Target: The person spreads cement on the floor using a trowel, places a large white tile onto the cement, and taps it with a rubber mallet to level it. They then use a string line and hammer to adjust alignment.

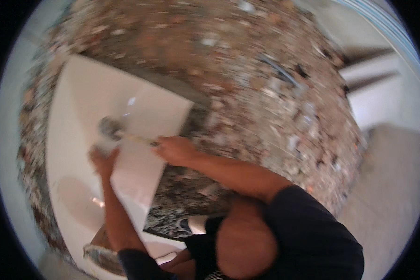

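Observation:
My right hand point(172, 150) is closed around the light handle of a mallet point(111, 128), reaching in from the right. Its round grey head is blurred and hangs over or rests on a large glossy cream tile point(140, 102); I cannot tell which. Just below the mallet head is my left hand point(103, 161), thumb and fingers apart, over the tile's surface. A pale blur lies between that thumb and the fingers, too smeared to make out. The tile's far right corner stands out over a grey mortar edge point(177, 86).
Broken rubble point(247, 116) covers the ground beyond and to the right, with a grey-blue pipe piece point(280, 70) on it. White panels point(373, 93) stand at the right wall. A brownish bucket point(102, 254) sits at lower left. A shoe point(184, 225) shows near my body.

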The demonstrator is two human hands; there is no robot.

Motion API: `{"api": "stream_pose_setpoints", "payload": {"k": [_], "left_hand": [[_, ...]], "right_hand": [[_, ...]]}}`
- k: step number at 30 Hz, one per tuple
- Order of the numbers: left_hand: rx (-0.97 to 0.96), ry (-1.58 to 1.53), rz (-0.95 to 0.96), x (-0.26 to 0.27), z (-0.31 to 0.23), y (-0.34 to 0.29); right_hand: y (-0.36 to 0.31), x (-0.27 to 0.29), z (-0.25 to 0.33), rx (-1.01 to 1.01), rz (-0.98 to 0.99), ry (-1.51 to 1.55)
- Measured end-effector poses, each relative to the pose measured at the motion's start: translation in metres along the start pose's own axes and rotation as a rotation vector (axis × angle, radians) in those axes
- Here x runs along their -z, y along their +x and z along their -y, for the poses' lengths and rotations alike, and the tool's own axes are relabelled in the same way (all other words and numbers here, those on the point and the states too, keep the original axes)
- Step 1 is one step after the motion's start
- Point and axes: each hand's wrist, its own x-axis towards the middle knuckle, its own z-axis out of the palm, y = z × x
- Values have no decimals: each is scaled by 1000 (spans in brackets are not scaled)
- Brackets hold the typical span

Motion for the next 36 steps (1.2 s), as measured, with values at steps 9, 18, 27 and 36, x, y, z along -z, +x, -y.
{"api": "stream_pose_setpoints", "payload": {"k": [9,18,27,36], "left_hand": [[50,-214,-49,50,-54,-43],[88,-254,-126,41,-40,-50],[688,-297,-261,-1,93,-83],[756,-320,-297,-13,99,-80]], "right_hand": [[48,4,56,288,-250,-65],[36,-11,30,68,37,-236],[56,-24,106,393,10,-43],[118,-94,146,435,72,-442]]}}
